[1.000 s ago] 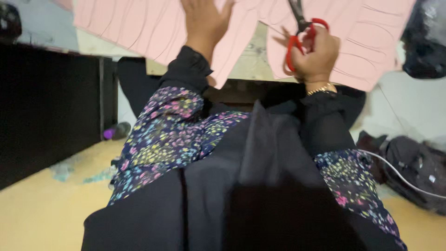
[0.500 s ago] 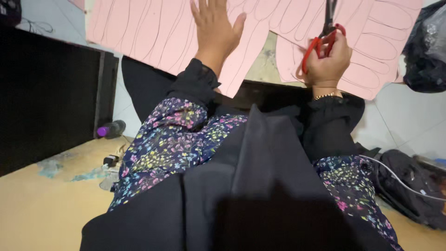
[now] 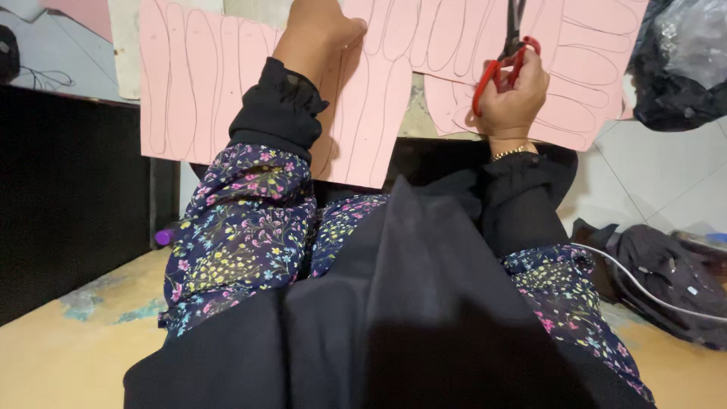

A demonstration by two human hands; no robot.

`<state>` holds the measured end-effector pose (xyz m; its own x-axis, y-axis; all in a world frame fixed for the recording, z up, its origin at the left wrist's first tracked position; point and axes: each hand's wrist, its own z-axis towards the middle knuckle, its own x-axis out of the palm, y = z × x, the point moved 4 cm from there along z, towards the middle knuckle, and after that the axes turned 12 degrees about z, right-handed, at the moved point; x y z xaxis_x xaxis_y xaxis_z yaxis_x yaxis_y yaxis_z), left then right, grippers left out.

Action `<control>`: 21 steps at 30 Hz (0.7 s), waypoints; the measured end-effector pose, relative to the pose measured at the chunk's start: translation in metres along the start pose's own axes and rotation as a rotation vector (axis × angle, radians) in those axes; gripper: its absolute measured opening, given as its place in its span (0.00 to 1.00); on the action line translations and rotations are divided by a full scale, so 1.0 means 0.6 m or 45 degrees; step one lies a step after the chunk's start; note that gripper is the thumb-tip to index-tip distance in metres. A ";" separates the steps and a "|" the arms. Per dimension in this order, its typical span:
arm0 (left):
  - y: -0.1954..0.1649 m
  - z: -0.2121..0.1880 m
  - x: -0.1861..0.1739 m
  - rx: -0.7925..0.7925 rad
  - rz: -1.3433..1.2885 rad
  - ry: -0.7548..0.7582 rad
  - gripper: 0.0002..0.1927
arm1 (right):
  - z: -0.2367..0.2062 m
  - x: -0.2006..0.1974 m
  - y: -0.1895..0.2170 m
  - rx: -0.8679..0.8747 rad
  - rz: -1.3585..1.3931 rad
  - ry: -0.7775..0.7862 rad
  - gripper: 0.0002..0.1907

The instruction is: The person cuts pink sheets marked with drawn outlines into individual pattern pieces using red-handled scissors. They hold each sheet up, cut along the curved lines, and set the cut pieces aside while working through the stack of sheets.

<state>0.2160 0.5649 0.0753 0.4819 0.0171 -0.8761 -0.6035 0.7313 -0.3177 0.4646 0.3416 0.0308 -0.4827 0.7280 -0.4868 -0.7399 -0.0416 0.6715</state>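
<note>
A large pink sheet (image 3: 204, 83) marked with pencilled petal-like outlines lies across the top of the view. My left hand (image 3: 318, 30) rests on it, fingers mostly cut off by the top edge. My right hand (image 3: 511, 95) grips red-handled scissors (image 3: 503, 57), whose blades point up into a cut running through the pink sheet. A gold bracelet sits on my right wrist. Both arms wear black cuffs over floral sleeves, with black cloth draped below.
A black panel (image 3: 68, 197) stands at the left. A purple marker (image 3: 165, 236) lies on the yellow floor (image 3: 68, 356) beside my left arm. A dark bag (image 3: 666, 280) with a white cable lies at the right, a black plastic bag (image 3: 681, 60) above it.
The view has tilted down and closer, so the sheet and both hands sit higher in frame. My right hand with the scissors has stayed at the cut; my left hand remains flat on the sheet.
</note>
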 end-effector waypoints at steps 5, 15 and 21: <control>0.011 0.018 0.036 -0.414 -0.001 0.419 0.26 | -0.001 0.000 -0.005 -0.001 -0.045 -0.019 0.19; -0.042 0.025 0.058 -0.480 0.261 0.563 0.45 | -0.001 0.001 0.003 -0.018 -0.058 0.045 0.17; -0.044 -0.007 0.082 -0.720 0.116 0.576 0.51 | 0.004 0.001 0.014 0.052 -0.114 0.086 0.18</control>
<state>0.2528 0.5437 0.0393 0.1783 -0.3123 -0.9331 -0.9236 0.2741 -0.2682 0.4592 0.3435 0.0373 -0.4468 0.6799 -0.5814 -0.7623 0.0508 0.6452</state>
